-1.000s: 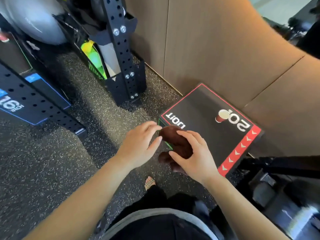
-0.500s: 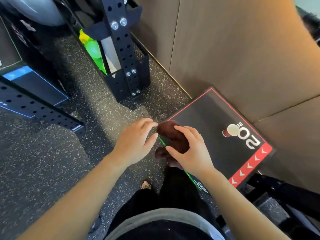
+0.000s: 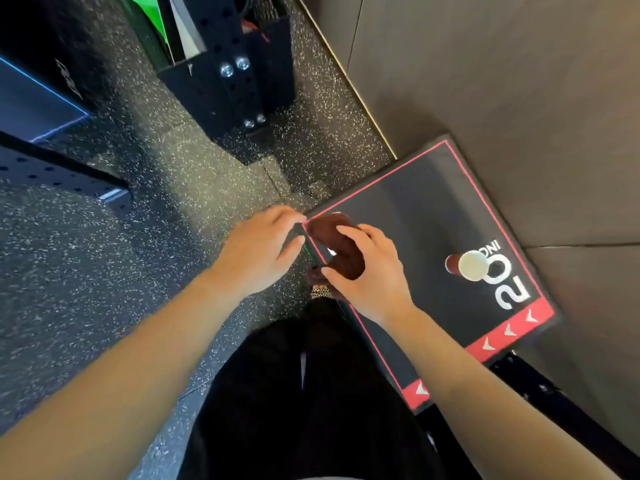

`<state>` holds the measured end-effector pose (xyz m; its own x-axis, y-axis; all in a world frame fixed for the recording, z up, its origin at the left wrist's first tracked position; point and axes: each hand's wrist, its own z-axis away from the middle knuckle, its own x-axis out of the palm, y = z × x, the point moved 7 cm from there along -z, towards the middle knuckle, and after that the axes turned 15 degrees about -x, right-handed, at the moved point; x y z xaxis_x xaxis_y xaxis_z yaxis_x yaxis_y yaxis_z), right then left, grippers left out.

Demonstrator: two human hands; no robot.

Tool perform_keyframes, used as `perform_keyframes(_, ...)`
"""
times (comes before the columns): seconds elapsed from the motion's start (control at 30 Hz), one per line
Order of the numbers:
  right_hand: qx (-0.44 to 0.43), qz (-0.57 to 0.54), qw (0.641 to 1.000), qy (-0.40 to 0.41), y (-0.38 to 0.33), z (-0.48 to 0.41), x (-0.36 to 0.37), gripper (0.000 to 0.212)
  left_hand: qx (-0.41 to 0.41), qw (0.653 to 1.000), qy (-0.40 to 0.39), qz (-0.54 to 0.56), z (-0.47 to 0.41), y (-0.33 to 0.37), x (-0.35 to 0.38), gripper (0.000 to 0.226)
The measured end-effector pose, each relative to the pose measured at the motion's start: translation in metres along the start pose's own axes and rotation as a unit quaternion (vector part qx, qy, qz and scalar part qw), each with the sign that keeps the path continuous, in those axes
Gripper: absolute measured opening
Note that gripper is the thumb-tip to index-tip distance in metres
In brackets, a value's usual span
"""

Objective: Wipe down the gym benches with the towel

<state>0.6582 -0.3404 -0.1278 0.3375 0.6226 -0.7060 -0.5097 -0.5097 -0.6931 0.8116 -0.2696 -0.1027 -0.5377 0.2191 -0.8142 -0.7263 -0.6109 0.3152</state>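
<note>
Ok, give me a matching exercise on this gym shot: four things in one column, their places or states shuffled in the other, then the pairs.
Things:
1. brown towel
2. left hand
3. paper cup
4. black rack post

Places or states:
A. on the box, beside the printed 20
B. bolted, standing on the speckled floor
C. bunched in the right hand
D. open, at the box's corner

Pairs: 1-C, 2-D, 3-A, 4-B

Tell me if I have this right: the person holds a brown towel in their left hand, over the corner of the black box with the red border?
Not quite. The head view shows the brown towel in the right hand, not the left hand, which is open beside it. The towel is indeed over the corner of the black box.
</note>
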Motion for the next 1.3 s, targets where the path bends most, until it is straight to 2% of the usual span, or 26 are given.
perform_keyframes(0.33, 0.039, -0.002, 0.998, -0.052, 0.110, -0.044, 0.098, 0.061, -0.020, 0.999, -0.037, -0.008, -0.114, -0.027, 0.106, 0.040)
perform_keyframes(0.5, 0.055, 0.002, 0.997, -0.045, 0.164, -0.064, 0.139, 0.061, -0.014, 0.998, -0.059, -0.009, -0.160, -0.038, 0.165, 0.042)
perform_keyframes(0.63, 0.035, 0.042, 0.998, -0.019, 0.190, -0.085, 0.158, 0.060, -0.018, 0.999, -0.040, 0.010, -0.190, -0.048, 0.191, 0.042)
perform_keyframes(0.8, 0.013, 0.093, 0.995, 0.029, 0.210, -0.114, 0.176, 0.061, -0.030, 0.999, -0.016, 0.020, -0.211, -0.057, 0.206, 0.041)
perform_keyframes(0.97, 0.003, 0.163, 0.986, 0.020, 0.224, -0.121, 0.197, 0.059, -0.036, 0.999, -0.005, 0.012, -0.216, -0.065, 0.213, 0.041)
perform_keyframes(1.03, 0.001, 0.162, 0.986, 0.023, 0.225, -0.120, 0.197, 0.060, -0.040, 0.999, -0.006, 0.007, -0.213, -0.066, 0.212, 0.042)
perform_keyframes(1.2, 0.008, 0.162, 0.986, -0.038, 0.218, -0.118, 0.190, 0.065, -0.056, 0.998, -0.013, 0.017, -0.201, -0.060, 0.197, 0.041)
perform_keyframes(1.3, 0.013, 0.153, 0.988, -0.028, 0.203, -0.116, 0.174, 0.060, -0.061, 0.998, -0.008, 0.031, -0.190, -0.058, 0.183, 0.040)
